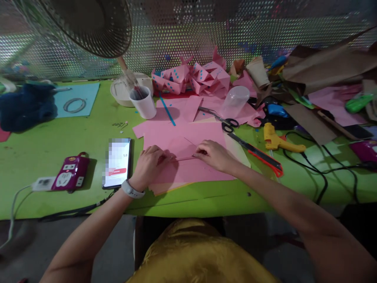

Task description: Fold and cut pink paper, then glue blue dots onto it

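A small piece of pink paper (180, 147) lies between my hands, with a folded strip along its near edge. My left hand (150, 162), with a pale watch on the wrist, pinches the left end of that edge. At the right end, my right hand (214, 155) has its thumb and fingers closed on the same piece. Beneath it is a larger pink sheet (188, 176), with cream and yellow paper showing at its borders. Just beyond my right hand lie scissors (219, 117) with black handles and a red box cutter (256, 153).
A phone (118, 163) and a purple power adapter (70, 173) lie left. Behind stand a white cup (143, 103), a fan (94, 23) and folded pink paper shapes (191, 76). A yellow glue gun (279, 140) with black cables, a clear plastic cup (235, 102) and brown paper are right.
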The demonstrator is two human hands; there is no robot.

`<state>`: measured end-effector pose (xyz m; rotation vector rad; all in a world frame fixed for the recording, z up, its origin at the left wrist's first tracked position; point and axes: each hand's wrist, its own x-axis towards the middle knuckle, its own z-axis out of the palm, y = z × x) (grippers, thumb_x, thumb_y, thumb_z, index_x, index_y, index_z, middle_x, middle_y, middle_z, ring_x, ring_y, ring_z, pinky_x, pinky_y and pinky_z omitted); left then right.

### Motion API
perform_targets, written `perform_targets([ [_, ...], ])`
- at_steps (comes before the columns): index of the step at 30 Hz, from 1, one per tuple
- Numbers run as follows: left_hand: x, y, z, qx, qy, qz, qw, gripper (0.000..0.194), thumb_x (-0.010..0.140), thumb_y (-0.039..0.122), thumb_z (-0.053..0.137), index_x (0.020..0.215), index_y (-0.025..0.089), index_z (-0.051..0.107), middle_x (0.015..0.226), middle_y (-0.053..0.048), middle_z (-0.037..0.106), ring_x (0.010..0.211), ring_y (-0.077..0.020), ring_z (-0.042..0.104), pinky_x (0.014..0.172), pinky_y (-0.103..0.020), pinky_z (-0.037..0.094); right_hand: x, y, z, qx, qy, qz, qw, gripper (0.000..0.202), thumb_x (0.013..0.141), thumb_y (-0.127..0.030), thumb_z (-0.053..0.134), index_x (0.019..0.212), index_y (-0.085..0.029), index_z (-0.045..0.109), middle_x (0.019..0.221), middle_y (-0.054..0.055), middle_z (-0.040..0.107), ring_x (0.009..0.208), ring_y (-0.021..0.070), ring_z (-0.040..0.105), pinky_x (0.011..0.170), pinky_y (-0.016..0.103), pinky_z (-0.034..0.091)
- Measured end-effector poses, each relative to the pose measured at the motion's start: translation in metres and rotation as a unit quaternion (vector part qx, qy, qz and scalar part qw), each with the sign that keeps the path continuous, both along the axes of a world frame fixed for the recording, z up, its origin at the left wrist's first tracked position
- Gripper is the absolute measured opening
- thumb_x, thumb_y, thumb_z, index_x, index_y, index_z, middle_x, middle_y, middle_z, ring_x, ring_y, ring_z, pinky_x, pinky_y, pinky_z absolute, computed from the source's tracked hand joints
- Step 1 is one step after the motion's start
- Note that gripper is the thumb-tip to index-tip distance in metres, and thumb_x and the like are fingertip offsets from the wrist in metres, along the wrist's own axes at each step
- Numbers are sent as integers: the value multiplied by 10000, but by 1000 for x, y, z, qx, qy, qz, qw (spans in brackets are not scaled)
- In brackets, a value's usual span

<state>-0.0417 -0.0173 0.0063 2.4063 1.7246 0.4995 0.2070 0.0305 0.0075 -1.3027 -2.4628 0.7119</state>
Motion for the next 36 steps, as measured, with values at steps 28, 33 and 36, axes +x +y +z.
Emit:
perform_targets([
  [28,56,-44,-28,50,61,-95,992,1047,817,795,294,1529,69,44,1551,-228,258,1468,-292,169,1194,-518,103,2,7,-10,-28,18,-1,999,121,849,-266,632,759,-190,662,800,33,652,714,161,578,651,273,425],
  [33,58,-45,-29,48,57,-88,993,1033,818,798,282,1530,82,61,1552,-226,255,1466,-296,178,1194,-517,94,2,10,-12,-33,16,7,999,114,841,-254,629,747,-194,654,792,29,651,699,159,581,636,271,423],
  [36,59,-45,-29,41,56,-84,994,1028,817,800,277,1528,84,81,1550,-226,262,1463,-301,186,1191,-522,104,2,12,-14,-32,13,7,999,139,843,-266,629,724,-196,644,779,25,650,687,158,585,632,273,421],
])
